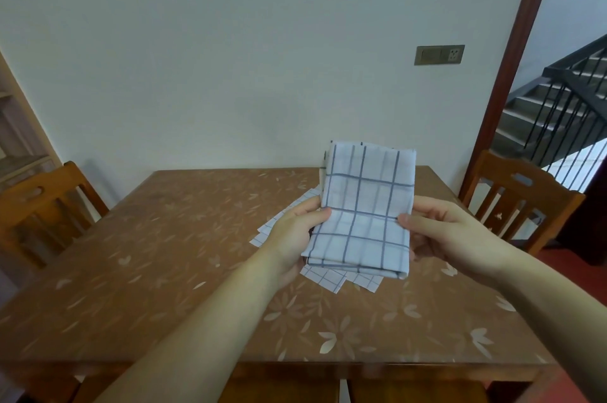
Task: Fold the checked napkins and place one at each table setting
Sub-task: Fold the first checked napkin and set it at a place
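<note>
Above the table (164, 255), left hand (297, 232) and right hand (440, 232) pinch the folded napkin (364, 205).

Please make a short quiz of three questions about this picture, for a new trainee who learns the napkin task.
1. True or false: the folded checked napkin lies flat on the table, and no hand touches it.
2. Which hands hold the folded checked napkin? A) only the left hand B) only the right hand C) both hands, one at each side edge
3. Fill the gap: under the held napkin, more checked napkins lie on the ____.

Key:
1. False: it is held up above the table.
2. C
3. table
</note>
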The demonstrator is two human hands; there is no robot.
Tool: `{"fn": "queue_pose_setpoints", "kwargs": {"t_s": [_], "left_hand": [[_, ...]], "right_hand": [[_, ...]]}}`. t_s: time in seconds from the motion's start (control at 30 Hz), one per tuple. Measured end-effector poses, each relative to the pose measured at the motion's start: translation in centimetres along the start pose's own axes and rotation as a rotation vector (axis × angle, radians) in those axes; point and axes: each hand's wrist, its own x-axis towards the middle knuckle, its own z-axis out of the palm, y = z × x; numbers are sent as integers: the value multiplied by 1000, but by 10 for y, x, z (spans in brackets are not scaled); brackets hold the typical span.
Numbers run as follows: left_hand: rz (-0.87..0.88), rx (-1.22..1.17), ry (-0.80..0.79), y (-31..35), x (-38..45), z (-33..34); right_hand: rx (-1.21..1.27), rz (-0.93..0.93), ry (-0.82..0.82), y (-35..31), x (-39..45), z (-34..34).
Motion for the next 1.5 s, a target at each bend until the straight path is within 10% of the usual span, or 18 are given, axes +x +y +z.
{"fn": "queue_pose_setpoints", "kwargs": {"t_s": [0.27, 0.53, 0.87, 1.17, 1.5], "left_hand": [[-115, -81, 46, -3, 8, 4], [-178, 330, -156, 1, 2, 5], [33, 324, -59, -9, 6, 2], [71, 566, -336, -14, -1, 12], [120, 734, -206, -8, 3, 16]], "right_hand": [[-110, -124, 192, 6, -2, -3], [-558, -273, 314, 13, -10, -7], [-1, -87, 174, 6, -8, -10], [-608, 18, 54, -15, 7, 8], [-665, -61, 214, 6, 8, 16]]}}
